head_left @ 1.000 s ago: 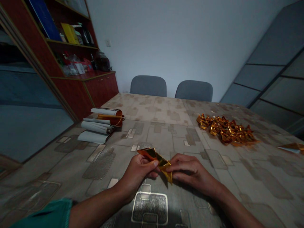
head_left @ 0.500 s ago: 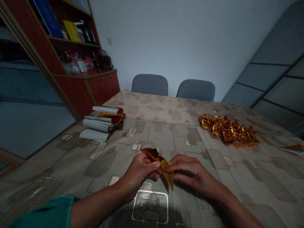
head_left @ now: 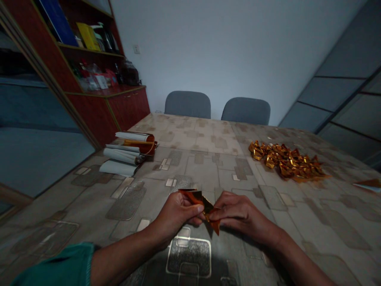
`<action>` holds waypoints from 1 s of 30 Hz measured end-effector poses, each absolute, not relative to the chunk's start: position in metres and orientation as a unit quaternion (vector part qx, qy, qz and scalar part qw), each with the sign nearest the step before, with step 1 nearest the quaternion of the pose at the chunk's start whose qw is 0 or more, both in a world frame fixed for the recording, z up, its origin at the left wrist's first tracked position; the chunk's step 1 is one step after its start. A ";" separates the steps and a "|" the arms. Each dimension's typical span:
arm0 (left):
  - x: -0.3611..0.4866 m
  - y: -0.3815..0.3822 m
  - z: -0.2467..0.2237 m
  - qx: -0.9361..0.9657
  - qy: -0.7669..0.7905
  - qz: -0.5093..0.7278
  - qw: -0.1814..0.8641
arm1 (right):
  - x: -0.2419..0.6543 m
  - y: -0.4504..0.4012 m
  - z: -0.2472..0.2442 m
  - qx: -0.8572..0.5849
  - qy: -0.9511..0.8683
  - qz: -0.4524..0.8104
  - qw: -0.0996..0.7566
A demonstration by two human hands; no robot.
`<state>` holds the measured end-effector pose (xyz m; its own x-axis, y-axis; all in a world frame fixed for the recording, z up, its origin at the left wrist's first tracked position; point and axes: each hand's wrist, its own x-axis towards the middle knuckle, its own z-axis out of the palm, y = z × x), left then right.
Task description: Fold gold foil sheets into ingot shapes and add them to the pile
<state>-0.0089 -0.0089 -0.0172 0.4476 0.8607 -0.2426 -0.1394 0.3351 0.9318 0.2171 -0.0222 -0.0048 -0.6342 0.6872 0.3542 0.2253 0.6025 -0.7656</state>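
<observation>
A piece of folded gold foil paper (head_left: 194,196) is held between both hands just above the table's near side. My left hand (head_left: 180,210) pinches its left part, thumb on top. My right hand (head_left: 235,210) grips its right part, the fingers pressed on the fold; a pointed corner sticks out below them. Part of the paper is hidden by the fingers. Farther off to the right lies a cluster of folded gold foil pieces (head_left: 287,161), shaped like small ingots.
Curled stacks of white-backed gold paper (head_left: 125,155) lie at the left on the patterned tablecloth (head_left: 196,137). One flat gold and white piece (head_left: 369,185) rests at the far right. Two grey chairs (head_left: 187,104) stand behind the table, with a red-brown cabinet (head_left: 110,109) at the left.
The gold foil paper has been bent and turned a little between my fingers, and its lower point now sits slightly higher. Both hands keep their grip in nearly the same place.
</observation>
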 end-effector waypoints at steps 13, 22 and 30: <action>-0.006 -0.012 -0.011 0.464 0.396 0.335 0.718 | 0.201 -0.026 -0.005 -0.353 -0.802 0.341 0.341; -0.007 -0.013 -0.017 0.447 0.401 0.342 0.723 | 0.190 -0.030 -0.009 -0.437 -0.736 0.356 0.374; -0.005 -0.013 -0.012 0.448 0.408 0.334 0.722 | 0.185 -0.031 -0.007 -0.468 -0.715 0.346 0.387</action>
<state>-0.0050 -0.0127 -0.0119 0.4448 0.8476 -0.2894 -0.1161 0.3750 0.9197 0.1850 -0.0306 -0.0071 -0.2630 0.9370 0.2297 0.4017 0.3229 -0.8570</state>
